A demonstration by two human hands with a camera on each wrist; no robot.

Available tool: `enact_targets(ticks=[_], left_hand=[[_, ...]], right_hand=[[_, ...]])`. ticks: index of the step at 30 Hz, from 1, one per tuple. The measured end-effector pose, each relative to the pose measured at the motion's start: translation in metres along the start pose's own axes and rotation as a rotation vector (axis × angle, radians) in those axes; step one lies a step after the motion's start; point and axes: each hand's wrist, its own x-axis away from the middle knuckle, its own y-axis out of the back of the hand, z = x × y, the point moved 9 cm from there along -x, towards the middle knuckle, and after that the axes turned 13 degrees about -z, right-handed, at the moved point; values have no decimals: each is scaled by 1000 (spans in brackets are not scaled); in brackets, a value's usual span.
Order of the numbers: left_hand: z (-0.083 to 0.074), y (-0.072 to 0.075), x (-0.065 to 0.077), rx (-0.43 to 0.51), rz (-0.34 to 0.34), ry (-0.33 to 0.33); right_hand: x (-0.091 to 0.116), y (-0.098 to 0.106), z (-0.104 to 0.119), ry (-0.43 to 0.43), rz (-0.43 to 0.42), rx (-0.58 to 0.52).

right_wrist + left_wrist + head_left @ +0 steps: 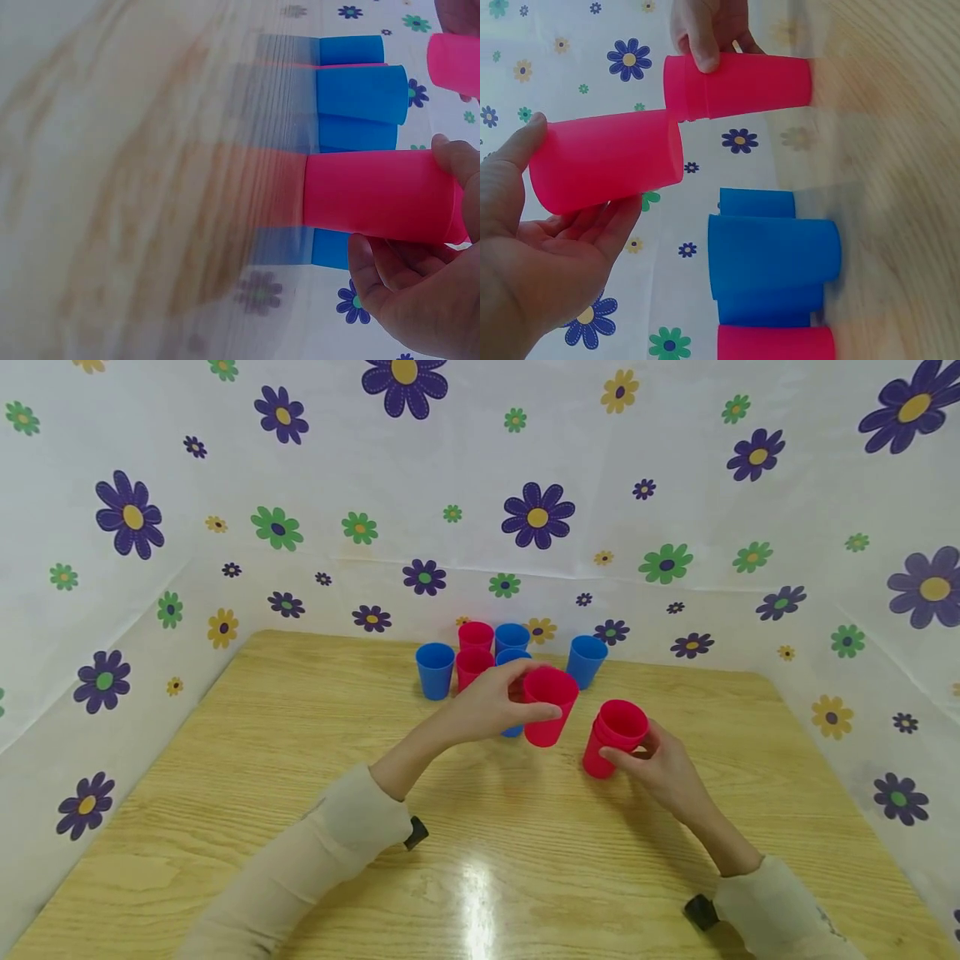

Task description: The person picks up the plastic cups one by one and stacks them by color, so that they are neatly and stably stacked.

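My left hand (pixel 486 703) holds a single red cup (pixel 546 732) above the table, thumb on one side and fingers on the other. In the left wrist view that cup (pixel 607 161) hangs in the air, mouth toward the palm. Over to the right, my right hand (pixel 666 770) grips a stack of nested red cups (pixel 597 760) near the rim. The stack stands upright, and its base meets the tabletop in the right wrist view, where the lower cup (pixel 379 195) shows. How many cups are nested inside is hard to tell.
Behind the left hand stand a red cup (pixel 476 633), another red cup (pixel 472 667), and several blue cups (pixel 435 672), partly hidden by it. A separate blue cup (pixel 587 662) stands farther right. The wooden table (pixel 300 735) ends at a flower-printed cloth (pixel 465 460) at the back and sides.
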Motion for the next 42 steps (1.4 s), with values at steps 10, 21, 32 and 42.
enact_targets(ticks=[10,21,32,42], left_hand=[[-23,0,-20,16,-99,-40],[-53,-16,-40,112,-134,-87],[-62,-38,-50,162,-129,-111],[-57,-61,-51,128,-80,-40]], right_hand=[[-1,0,3,18,0,-8],[-3,1,3,25,13,-9],[-3,0,4,31,20,-19],[-2,-1,7,41,38,-5]])
